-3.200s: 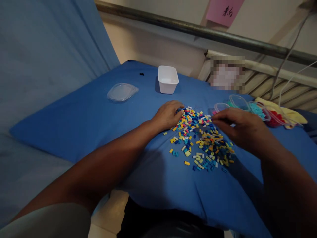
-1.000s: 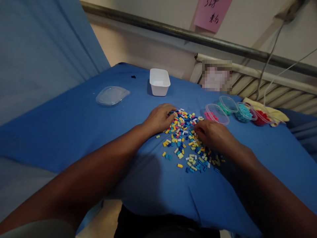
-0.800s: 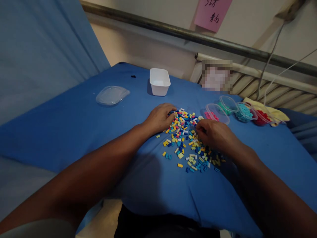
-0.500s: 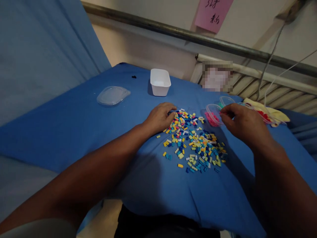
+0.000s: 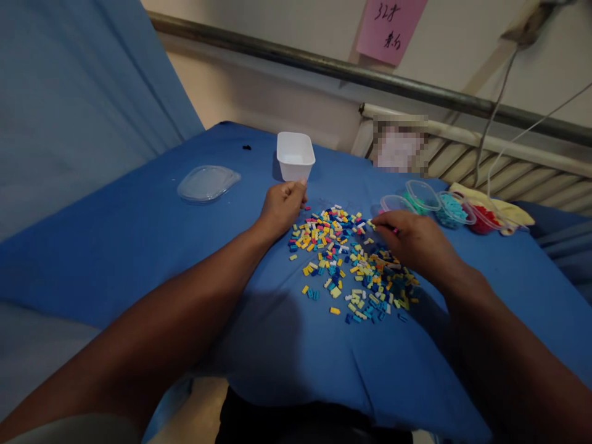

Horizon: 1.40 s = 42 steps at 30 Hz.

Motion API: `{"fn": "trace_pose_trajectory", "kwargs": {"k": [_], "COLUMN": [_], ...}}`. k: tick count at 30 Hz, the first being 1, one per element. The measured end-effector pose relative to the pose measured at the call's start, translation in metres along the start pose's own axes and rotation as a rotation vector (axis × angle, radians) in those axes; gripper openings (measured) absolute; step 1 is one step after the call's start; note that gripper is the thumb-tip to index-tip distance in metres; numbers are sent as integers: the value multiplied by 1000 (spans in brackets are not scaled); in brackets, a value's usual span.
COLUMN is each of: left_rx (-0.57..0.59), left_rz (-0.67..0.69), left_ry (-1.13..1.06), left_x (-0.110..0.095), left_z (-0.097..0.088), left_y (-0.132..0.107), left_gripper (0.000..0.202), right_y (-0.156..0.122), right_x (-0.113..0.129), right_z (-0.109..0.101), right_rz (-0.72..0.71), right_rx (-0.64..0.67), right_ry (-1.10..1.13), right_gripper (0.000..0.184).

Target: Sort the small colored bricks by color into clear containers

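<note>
A loose pile of small toy building bricks (image 5: pixel 330 231) in yellow, blue, white, teal and pink lies spread on the blue cloth. My left hand (image 5: pixel 282 206) is at the pile's far left edge, fingers curled together; what they hold, if anything, is hidden. A pink brick (image 5: pixel 308 208) lies beside its fingertips. Over the pile's right side, my right hand (image 5: pixel 414 237) has its thumb and fingers drawn together, with a bit of pink showing between them. I cannot make out what the fingertips grip. Behind this hand, a clear tub (image 5: pixel 395 202) of pink bricks is partly covered.
Clear tubs hold green bricks (image 5: pixel 413 202), light-blue bricks (image 5: pixel 451 209) and red bricks (image 5: pixel 483 219), with a yellow cloth (image 5: pixel 509 209) behind. A white container (image 5: pixel 296 166) stands at the back, a clear lid (image 5: pixel 208 184) left of it. A radiator (image 5: pixel 462 160) lines the wall.
My right hand has moved left from the pink tub to the pile's upper right. My left hand has lifted off the bricks and shifted up and left, its fingers now curled.
</note>
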<state>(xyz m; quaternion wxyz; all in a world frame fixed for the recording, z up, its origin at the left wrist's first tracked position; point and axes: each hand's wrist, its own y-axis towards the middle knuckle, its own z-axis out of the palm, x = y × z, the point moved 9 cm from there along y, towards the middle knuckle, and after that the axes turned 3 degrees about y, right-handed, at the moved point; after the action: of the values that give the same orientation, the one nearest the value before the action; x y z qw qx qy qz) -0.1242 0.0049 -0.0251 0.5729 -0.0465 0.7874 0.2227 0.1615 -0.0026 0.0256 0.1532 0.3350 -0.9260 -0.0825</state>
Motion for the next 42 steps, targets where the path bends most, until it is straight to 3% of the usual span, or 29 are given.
{"fn": "trace_pose_trajectory", "kwargs": {"k": [7, 13, 21, 26, 29, 35, 42], "left_rx": [19, 78, 98, 108, 115, 134, 139], "left_rz": [-29, -18, 40, 54, 54, 94, 97], "left_ry": [-40, -29, -21, 6, 22, 18, 30], "left_x": [2, 3, 7, 3, 2, -1, 0], "left_z": [4, 12, 15, 16, 16, 17, 19], "left_y": [-1, -2, -2, -4, -6, -8, -7], "left_gripper": [49, 50, 51, 52, 52, 52, 55], "right_y": [27, 28, 27, 33, 38, 43, 44], "right_x": [18, 6, 7, 2, 7, 7, 2], "right_z": [45, 53, 54, 22, 22, 53, 52], "right_rz": [-53, -15, 11, 101, 83, 117, 255], "right_rx": [281, 331, 322, 80, 2, 115, 137], "right_ry": [-81, -170, -236, -188, -173, -281, -311], "right_gripper": [29, 26, 21, 23, 30, 33, 33]}}
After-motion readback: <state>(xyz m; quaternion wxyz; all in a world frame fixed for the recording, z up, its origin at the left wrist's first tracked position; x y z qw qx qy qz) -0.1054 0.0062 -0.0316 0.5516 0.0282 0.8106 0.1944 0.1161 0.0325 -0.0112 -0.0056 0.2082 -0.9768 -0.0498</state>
